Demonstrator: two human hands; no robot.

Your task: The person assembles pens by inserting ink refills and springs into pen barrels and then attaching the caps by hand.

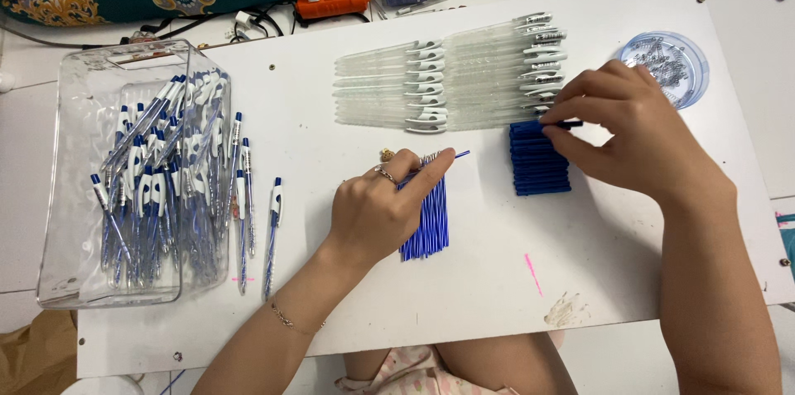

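Note:
My left hand [383, 204] rests on a row of thin blue-and-white pen refills [429, 229] and pinches one refill [454, 155] at the top of the row. My right hand [631, 126] pinches one dark blue grip sleeve [565, 124] at the top of a stack of blue grip sleeves [540, 165]. Just behind both hands lie two rows of clear pen barrels [451, 76] with clips, side by side on the white board [497, 296].
A clear plastic bin [83, 196] at the left holds several assembled blue pens [161, 188], some spilling onto the board. A round clear dish of small metal springs [667, 64] stands at the back right. A power strip [331, 2] and cables lie behind the board.

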